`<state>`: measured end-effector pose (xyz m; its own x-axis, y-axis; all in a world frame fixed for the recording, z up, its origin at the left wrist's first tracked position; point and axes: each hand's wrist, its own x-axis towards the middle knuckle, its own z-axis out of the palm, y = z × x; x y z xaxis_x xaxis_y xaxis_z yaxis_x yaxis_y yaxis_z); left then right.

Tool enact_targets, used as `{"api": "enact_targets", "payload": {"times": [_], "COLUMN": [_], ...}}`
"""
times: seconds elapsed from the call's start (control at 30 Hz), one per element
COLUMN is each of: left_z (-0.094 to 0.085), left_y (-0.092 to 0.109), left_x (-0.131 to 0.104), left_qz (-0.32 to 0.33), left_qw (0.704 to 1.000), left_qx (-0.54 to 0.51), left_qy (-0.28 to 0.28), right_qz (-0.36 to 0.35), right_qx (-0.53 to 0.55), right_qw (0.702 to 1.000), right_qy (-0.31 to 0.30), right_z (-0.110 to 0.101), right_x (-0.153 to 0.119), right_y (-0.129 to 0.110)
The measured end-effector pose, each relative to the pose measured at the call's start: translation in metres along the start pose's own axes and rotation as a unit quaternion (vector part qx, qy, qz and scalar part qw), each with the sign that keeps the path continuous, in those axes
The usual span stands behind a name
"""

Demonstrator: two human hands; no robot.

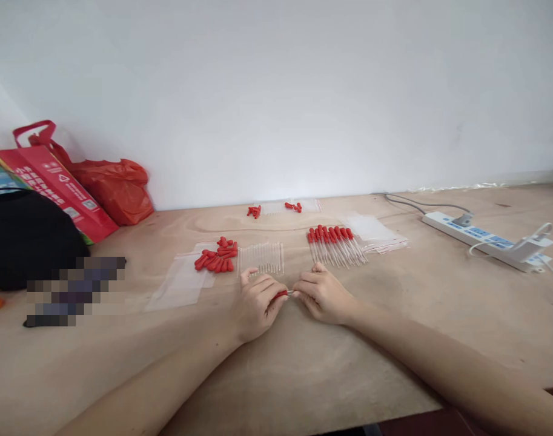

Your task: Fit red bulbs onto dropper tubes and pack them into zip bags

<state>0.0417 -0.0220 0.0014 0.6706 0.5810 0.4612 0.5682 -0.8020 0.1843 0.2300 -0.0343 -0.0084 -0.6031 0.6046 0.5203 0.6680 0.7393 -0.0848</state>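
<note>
L hand (261, 306) pinches red bulb (280, 294), R hand (321, 295) pinches thin tube (291, 293), the 2 touching in btwn.

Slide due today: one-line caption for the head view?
Left hand holds a red bulb, right hand a slim tube, in line.

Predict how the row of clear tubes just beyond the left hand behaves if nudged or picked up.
The tubes look slender and round, so a nudge may roll them out of their row. They lie straight, suggesting some stiffness. Being so thin, each is probably light; I can't tell glass from plastic, so fragility is uncertain.
</note>
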Motion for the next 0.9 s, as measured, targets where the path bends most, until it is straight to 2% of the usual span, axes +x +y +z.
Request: {"api": "enact_targets", "payload": {"times": [0.17,0.27,0.33,0.4,0.5,0.57,0.73,0.9], "left_z": [-0.001,0.0,0.001,0.002,0.004,0.005,0.005,0.004], "left_y": [-0.01,-0.014,-0.016,-0.017,-0.016,-0.015,-0.017,-0.017], "left_x": [0.003,0.001,-0.001,-0.003,-0.004,-0.003,-0.002,-0.001], "left_qz": [-0.024,-0.045,-0.077,-0.099,-0.106,-0.107,-0.104,-0.102], "left_qw": [1.0,0.998,0.996,0.994,0.993,0.992,0.992,0.992], "left_qx": [0.005,0.019,0.02,0.0,-0.045,-0.059,-0.065,-0.065], "left_qy": [0.002,0.028,0.05,0.044,0.002,-0.016,-0.034,-0.039], "right_qz": [0.01,0.028,0.091,0.192,0.341,0.407,0.486,0.5], "right_qx": [-0.052,-0.069,-0.059,-0.039,-0.031,-0.04,-0.078,-0.092], "right_qw": [0.999,0.997,0.994,0.979,0.929,0.899,0.862,0.856], "right_qy": [-0.015,-0.017,0.01,0.064,0.14,0.157,0.124,0.09], "right_z": [-0.01,-0.014,-0.016,-0.016,-0.014,-0.013,-0.005,0.003], "right_x": [0.003,-0.001,-0.006,-0.01,-0.012,-0.01,0.003,0.016], "right_y": [0.003,0.013,0.026,0.042,0.065,0.075,0.085,0.088]}}
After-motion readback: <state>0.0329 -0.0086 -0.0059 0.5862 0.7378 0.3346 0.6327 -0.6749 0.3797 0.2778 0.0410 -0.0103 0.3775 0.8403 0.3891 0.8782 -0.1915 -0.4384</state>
